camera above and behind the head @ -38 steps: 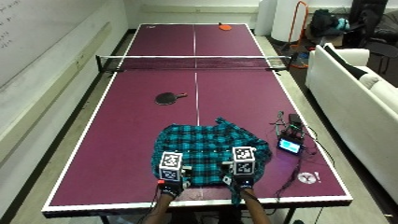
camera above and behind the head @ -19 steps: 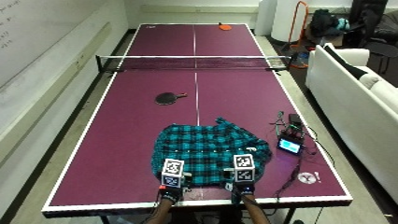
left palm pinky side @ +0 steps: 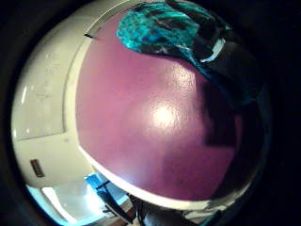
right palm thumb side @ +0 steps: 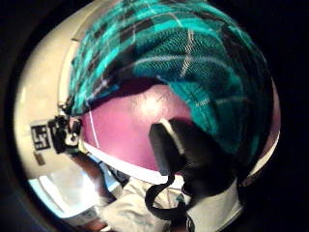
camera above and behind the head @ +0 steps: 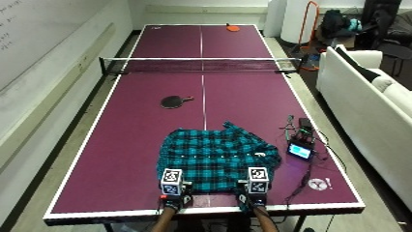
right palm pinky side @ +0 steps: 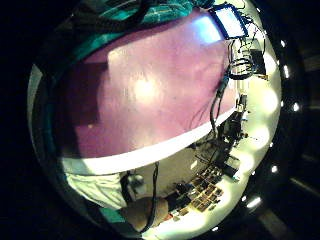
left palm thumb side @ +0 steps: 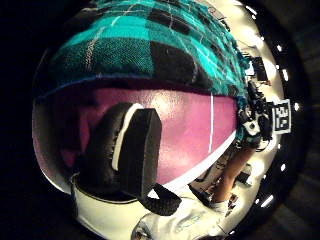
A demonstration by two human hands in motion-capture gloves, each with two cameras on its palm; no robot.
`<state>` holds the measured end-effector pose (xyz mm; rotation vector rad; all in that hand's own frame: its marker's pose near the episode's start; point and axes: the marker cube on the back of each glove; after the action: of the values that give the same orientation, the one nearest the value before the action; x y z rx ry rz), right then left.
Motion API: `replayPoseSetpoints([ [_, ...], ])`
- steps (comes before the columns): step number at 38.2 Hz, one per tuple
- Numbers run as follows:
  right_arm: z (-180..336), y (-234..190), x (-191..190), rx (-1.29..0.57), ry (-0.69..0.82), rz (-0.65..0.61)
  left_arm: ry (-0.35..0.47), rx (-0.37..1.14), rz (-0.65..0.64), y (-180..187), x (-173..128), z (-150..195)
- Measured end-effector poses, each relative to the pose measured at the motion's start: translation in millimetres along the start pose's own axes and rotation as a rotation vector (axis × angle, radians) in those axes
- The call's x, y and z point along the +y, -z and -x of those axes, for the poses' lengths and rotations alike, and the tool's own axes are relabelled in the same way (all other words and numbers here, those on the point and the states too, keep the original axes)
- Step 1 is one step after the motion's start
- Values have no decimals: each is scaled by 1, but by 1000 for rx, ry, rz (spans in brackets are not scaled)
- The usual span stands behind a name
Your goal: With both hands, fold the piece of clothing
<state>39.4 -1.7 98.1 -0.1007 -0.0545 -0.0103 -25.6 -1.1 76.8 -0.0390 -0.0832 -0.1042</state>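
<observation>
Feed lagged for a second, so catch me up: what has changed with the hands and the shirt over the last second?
Both hands, left hand and right hand, have drawn back toward the person, from on top of the plaid shirt to its near hem, which now hangs close over both palms. Whether they grip it is unclear. The shirt's spread, the black paddle and the small screen device stayed put.

Plaid shirt (camera above and behind the head: 215, 157), perhaps touching both hands.
</observation>
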Motion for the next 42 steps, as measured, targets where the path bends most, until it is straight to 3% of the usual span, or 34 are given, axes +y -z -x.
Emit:
replayPoseSetpoints([
  [3,2,16,18,-35,12,-15,-2,22,-79,1,-4,3],
  [7,2,22,25,-47,28,-89,-56,48,-200,-59,-53,2],
  [10,0,20,19,-39,51,-167,-70,15,-295,-70,-62,0],
  [15,-20,-14,-29,26,66,-257,-104,-5,-434,-49,-51,1],
  [20,-26,13,-12,39,137,-210,-107,-74,-543,0,-28,23],
  [25,-29,58,5,29,215,-147,-127,-71,-572,52,-5,40],
  [31,-26,120,-15,-40,265,-112,-198,93,-323,81,11,35],
  [37,-4,164,-76,-67,220,-63,-156,70,-228,103,-51,42],
  [42,21,192,-94,-22,135,11,-121,53,-127,99,-104,42],
])
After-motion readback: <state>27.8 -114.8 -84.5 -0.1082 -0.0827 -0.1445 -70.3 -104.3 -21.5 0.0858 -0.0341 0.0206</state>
